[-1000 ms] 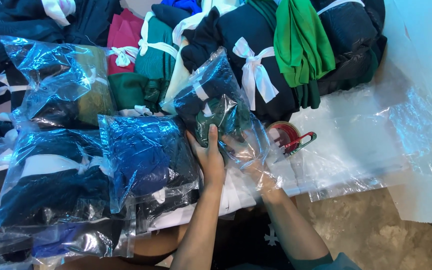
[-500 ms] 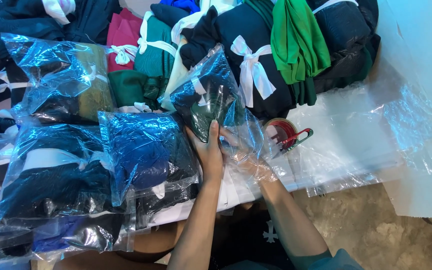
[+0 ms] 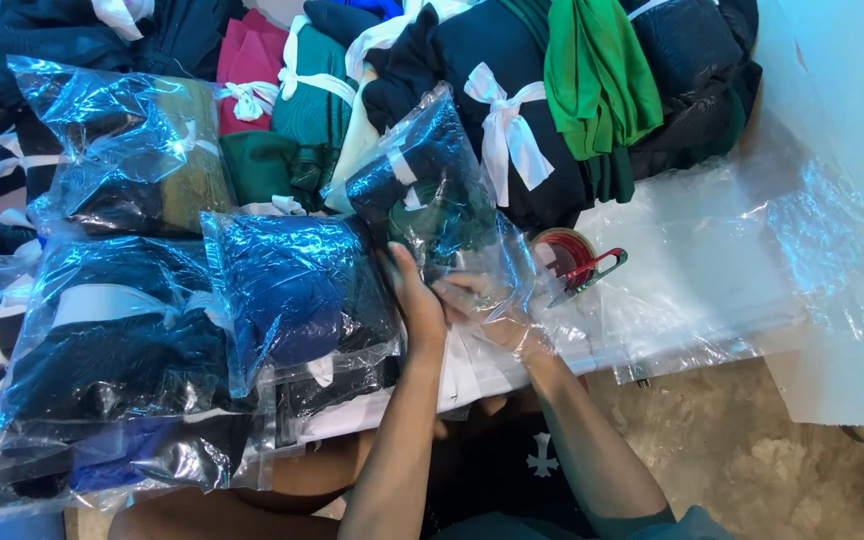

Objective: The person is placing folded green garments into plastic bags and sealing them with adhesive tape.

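Bright, sharp; glare on plastic, perhaps overhead

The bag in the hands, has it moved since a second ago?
Hardly. The bag sits just as close to the tape dispenser; both hands are on it as before.

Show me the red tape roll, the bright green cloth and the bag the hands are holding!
Tape dispenser (image 3: 574,262), head view, on the red roll.
Bright green cloth (image 3: 592,75), head view, on its middle fold.
Clear plastic bag (image 3: 432,190), head view, on the dark clothing inside.
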